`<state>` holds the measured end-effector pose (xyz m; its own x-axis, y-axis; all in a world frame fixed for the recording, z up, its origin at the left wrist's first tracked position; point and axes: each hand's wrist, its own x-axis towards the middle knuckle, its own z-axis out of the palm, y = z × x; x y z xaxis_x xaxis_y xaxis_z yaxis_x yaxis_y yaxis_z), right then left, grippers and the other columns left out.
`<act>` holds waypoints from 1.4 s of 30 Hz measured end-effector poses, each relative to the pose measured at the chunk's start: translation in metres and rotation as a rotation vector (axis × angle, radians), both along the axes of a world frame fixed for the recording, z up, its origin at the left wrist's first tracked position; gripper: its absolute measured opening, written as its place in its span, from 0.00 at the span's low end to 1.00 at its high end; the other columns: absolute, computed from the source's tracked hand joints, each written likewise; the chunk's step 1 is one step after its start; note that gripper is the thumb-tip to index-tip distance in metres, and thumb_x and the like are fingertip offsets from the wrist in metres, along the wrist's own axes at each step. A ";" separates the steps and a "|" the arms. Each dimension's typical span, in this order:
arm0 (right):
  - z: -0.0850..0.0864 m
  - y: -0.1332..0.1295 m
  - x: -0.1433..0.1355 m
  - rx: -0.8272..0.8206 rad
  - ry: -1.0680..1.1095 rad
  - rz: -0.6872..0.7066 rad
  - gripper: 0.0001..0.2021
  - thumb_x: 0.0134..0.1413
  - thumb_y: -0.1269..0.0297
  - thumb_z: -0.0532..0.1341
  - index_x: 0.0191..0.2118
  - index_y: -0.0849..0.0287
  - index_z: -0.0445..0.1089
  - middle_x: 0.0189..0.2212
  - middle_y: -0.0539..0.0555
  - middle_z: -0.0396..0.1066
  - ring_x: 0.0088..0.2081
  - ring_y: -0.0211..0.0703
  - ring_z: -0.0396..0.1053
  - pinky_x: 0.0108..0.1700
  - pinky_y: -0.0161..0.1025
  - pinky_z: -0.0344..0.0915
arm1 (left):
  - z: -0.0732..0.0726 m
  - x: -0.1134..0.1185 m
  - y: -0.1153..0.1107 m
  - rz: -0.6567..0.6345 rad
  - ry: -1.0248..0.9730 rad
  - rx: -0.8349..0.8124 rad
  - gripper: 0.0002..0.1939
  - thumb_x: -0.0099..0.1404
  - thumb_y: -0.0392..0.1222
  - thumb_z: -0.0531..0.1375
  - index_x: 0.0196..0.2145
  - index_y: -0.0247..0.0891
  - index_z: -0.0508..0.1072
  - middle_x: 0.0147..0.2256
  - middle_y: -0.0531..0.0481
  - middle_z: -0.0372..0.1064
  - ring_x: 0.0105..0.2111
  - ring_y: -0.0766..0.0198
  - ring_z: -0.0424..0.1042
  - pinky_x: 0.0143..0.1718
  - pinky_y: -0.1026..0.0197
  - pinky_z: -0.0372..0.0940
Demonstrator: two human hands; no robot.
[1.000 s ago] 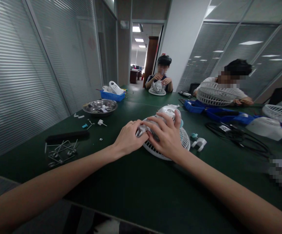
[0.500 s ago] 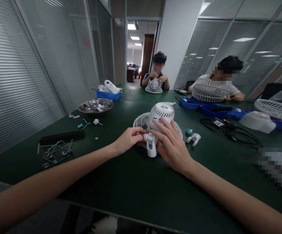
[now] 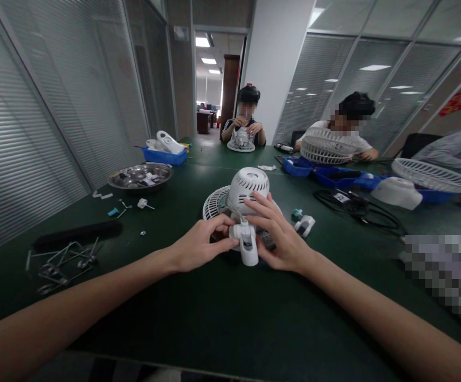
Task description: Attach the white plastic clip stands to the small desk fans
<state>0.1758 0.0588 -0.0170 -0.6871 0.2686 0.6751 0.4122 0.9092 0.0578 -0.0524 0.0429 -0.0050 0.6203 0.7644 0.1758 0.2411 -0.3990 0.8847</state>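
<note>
A white fan motor housing [image 3: 249, 190] lies face down on its round white grille [image 3: 213, 202] on the dark green table [image 3: 222, 313]. A short white neck piece [image 3: 248, 245] sticks out of it towards me. My left hand [image 3: 198, 246] pinches the neck piece from the left. From the other side, my right hand [image 3: 278, 233] holds the housing and the neck, fingers spread over them.
A steel bowl [image 3: 140, 177] of small parts and a blue tray [image 3: 164, 155] stand at the left. Wire clips [image 3: 61, 259] and a black bar [image 3: 77, 234] lie nearer me. A white bracket [image 3: 305, 225], black cable [image 3: 357, 210] and blue trays [image 3: 325, 175] are right. Two people sit opposite.
The fan was turned so its motor housing stands up and the neck piece points at me. Both hands slid from the housing's top down to the neck piece.
</note>
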 end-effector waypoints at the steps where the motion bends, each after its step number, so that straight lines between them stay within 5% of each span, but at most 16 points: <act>1: 0.001 0.000 0.001 -0.005 0.003 0.013 0.22 0.51 0.72 0.55 0.53 0.58 0.54 0.60 0.64 0.54 0.65 0.57 0.43 0.60 0.68 0.44 | 0.001 0.000 0.000 -0.002 0.016 -0.011 0.13 0.65 0.47 0.55 0.43 0.35 0.67 0.35 0.50 0.70 0.33 0.64 0.69 0.39 0.61 0.62; 7: 0.006 -0.002 0.001 0.030 -0.010 -0.001 0.18 0.52 0.71 0.56 0.50 0.56 0.59 0.61 0.61 0.54 0.64 0.58 0.44 0.59 0.67 0.46 | 0.002 0.002 0.000 -0.038 0.077 -0.109 0.28 0.70 0.55 0.39 0.29 0.34 0.69 0.26 0.49 0.68 0.29 0.64 0.68 0.38 0.61 0.61; 14: 0.003 -0.005 -0.009 0.047 0.055 -0.114 0.08 0.58 0.64 0.57 0.43 0.59 0.64 0.56 0.62 0.61 0.63 0.56 0.49 0.61 0.63 0.48 | -0.008 0.003 0.011 0.150 -0.099 -0.223 0.25 0.67 0.59 0.43 0.36 0.34 0.64 0.26 0.50 0.68 0.23 0.65 0.69 0.27 0.62 0.62; 19: 0.002 -0.004 -0.008 0.071 0.019 -0.127 0.11 0.59 0.63 0.58 0.47 0.57 0.66 0.57 0.61 0.60 0.63 0.55 0.49 0.60 0.63 0.50 | -0.011 0.002 0.016 0.080 -0.222 -0.407 0.27 0.64 0.63 0.46 0.37 0.33 0.65 0.25 0.48 0.69 0.22 0.64 0.71 0.24 0.64 0.62; 27: 0.001 -0.002 -0.011 -0.034 0.116 -0.119 0.17 0.60 0.75 0.50 0.49 0.51 0.67 0.59 0.54 0.58 0.63 0.50 0.49 0.61 0.62 0.48 | -0.007 0.002 0.010 -0.016 -0.056 -0.574 0.37 0.61 0.70 0.41 0.28 0.31 0.69 0.18 0.48 0.67 0.17 0.66 0.68 0.16 0.67 0.54; 36: 0.001 -0.002 -0.011 -0.134 0.109 -0.044 0.31 0.58 0.74 0.54 0.64 0.55 0.43 0.60 0.58 0.56 0.64 0.48 0.46 0.64 0.61 0.43 | -0.011 0.001 0.010 -0.001 -0.059 -0.281 0.18 0.61 0.54 0.59 0.35 0.34 0.67 0.22 0.55 0.66 0.19 0.70 0.66 0.18 0.69 0.56; 42: 0.007 -0.001 -0.006 -0.145 -0.015 -0.052 0.27 0.59 0.75 0.53 0.62 0.54 0.48 0.63 0.56 0.52 0.65 0.48 0.42 0.64 0.61 0.40 | -0.008 0.001 0.003 0.064 -0.049 -0.115 0.16 0.63 0.51 0.57 0.37 0.34 0.66 0.31 0.51 0.68 0.24 0.70 0.67 0.25 0.67 0.62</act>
